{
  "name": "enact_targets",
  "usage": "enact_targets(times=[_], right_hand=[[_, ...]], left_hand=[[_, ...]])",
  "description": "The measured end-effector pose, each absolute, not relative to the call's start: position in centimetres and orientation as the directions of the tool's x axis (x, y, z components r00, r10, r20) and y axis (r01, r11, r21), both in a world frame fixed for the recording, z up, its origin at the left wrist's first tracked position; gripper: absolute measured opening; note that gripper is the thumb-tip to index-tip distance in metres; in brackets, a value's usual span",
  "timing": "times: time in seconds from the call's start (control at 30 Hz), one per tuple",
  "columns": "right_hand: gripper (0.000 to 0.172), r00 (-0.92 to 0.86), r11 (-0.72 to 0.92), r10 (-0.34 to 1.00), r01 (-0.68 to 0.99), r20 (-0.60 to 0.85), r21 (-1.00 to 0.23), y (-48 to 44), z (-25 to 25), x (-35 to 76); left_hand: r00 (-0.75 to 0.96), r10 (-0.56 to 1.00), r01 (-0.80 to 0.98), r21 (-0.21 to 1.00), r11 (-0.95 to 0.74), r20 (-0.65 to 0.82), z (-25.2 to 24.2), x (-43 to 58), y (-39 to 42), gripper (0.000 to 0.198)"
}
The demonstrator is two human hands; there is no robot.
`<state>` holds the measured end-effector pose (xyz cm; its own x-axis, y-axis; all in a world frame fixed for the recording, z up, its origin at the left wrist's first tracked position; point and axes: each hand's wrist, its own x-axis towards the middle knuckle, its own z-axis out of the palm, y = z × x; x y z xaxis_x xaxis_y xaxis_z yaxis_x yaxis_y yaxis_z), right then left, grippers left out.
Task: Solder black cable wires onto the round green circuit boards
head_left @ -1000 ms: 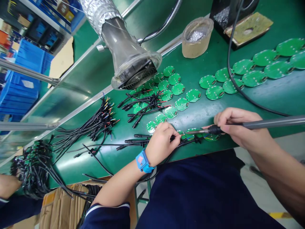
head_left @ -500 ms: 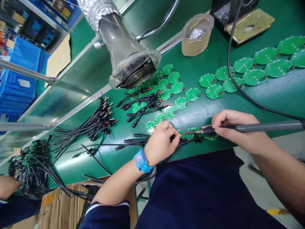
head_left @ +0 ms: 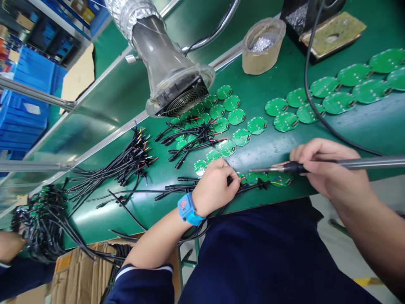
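My left hand [head_left: 217, 185], with a blue wrist strap [head_left: 187, 209], rests on the green bench near its front edge, fingers pinched on a black cable [head_left: 249, 187] beside a round green circuit board [head_left: 257, 177]. My right hand [head_left: 329, 169] grips a grey soldering iron [head_left: 348, 163]. Its tip points left, just above that board. Coloured wire ends lie across the board.
A fume extraction duct [head_left: 172, 74] hangs over several round green boards [head_left: 236, 116]. More boards [head_left: 335, 95] line the right. Black cable bundles [head_left: 126, 162] lie to the left. A cup of solder scraps [head_left: 262, 44] and an iron stand [head_left: 319, 29] sit behind. Another person's hand [head_left: 9, 247] is at far left.
The soldering iron and my right hand have lifted slightly and drawn back to the right, so the tip now sits a little off the board. My left hand stays put.
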<state>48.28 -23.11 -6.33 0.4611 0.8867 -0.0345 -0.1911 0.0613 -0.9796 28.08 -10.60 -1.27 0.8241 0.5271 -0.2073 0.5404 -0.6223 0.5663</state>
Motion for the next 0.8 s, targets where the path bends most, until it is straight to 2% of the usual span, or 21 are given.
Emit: enact_targets(times=[0.1,0.27,0.37,0.43,0.53,0.6,0.7,0.8], right_hand=[[0.008,0.502,0.151,0.865,-0.227,0.018,-0.962,-23.8,-6.3,48.3],[0.016,0.496,0.048,0.867,0.026,0.055,-0.998,-25.8,-5.7,48.2],[0.019,0.471,0.057,0.877,0.096,0.095,-0.994,-26.3,-5.5,48.1],[0.018,0.488,0.059,0.868,0.085,0.093,-0.995,-26.2,-5.6,48.1],[0.017,0.505,0.088,0.858,0.043,0.098,-0.995,-26.0,-6.2,48.2],[0.018,0.505,0.118,0.856,0.010,0.107,-0.993,-25.9,-6.6,48.3],[0.017,0.534,0.178,0.836,-0.050,0.124,-0.983,-26.0,-6.9,48.3],[0.013,0.526,0.241,0.842,-0.164,0.122,-0.957,-26.2,-6.8,48.2]], left_hand=[[0.826,0.520,0.544,0.553,-0.631,-0.219,-1.2,28.2,-10.6,0.013],[0.860,0.460,0.498,0.553,-0.668,-0.220,-1.0,28.1,-10.2,0.014],[0.904,0.420,0.387,0.573,-0.723,-0.079,-0.7,27.8,-8.5,0.013],[0.872,0.477,0.375,0.477,-0.795,0.108,-0.6,27.6,-6.7,0.014],[0.792,0.514,0.454,0.244,-0.857,0.330,-0.9,27.8,-3.6,0.014],[0.796,0.486,0.468,0.144,-0.872,0.360,-1.3,28.2,-2.1,0.013],[0.844,0.426,0.438,0.040,-0.898,0.326,-1.7,28.8,-1.2,0.011],[0.868,0.366,0.385,0.010,-0.923,0.337,-1.4,28.9,-1.6,0.010]])
